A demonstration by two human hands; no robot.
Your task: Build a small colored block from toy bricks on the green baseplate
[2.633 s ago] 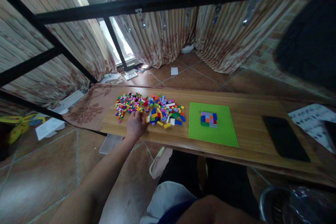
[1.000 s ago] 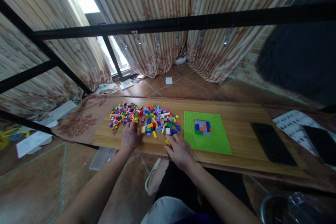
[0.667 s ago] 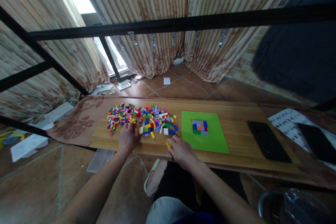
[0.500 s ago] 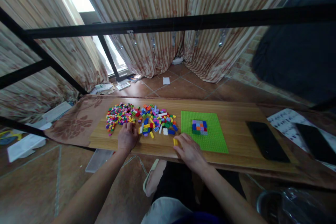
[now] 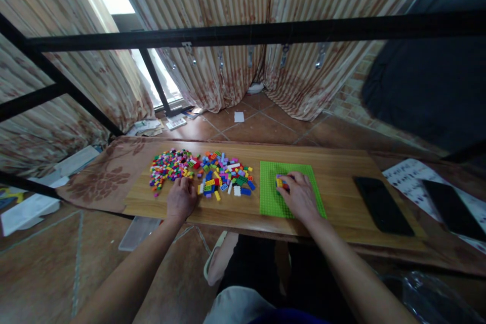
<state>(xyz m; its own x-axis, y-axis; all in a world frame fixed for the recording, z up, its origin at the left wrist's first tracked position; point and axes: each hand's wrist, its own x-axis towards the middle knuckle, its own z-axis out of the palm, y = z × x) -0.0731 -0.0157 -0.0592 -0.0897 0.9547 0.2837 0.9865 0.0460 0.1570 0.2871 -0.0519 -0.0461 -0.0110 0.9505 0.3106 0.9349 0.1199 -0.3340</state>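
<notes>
My right hand [image 5: 301,196] is over the green baseplate [image 5: 271,202], its fingers closed on a yellow brick [image 5: 280,182]. The brick is at the left side of the small block of coloured bricks built on the plate, and my hand hides most of that block. Whether the yellow brick is pressed down I cannot tell. My left hand [image 5: 182,198] rests on the board at the near edge of the brick piles, fingers curled down; anything inside them is hidden. Close by its fingertips lie loose larger bricks [image 5: 228,174] in mixed colours.
Small bricks [image 5: 170,162] form a pile at the left of the wooden board [image 5: 337,162]. A black phone-like slab [image 5: 383,205] lies on its right part. Further right are a printed sheet [image 5: 404,174] and another dark slab [image 5: 453,207]. A black metal bar [image 5: 243,34] runs across beyond.
My right hand has moved right and away from me, carrying the yellow brick from beside the baseplate to the built block. My left hand has stayed almost in place.
</notes>
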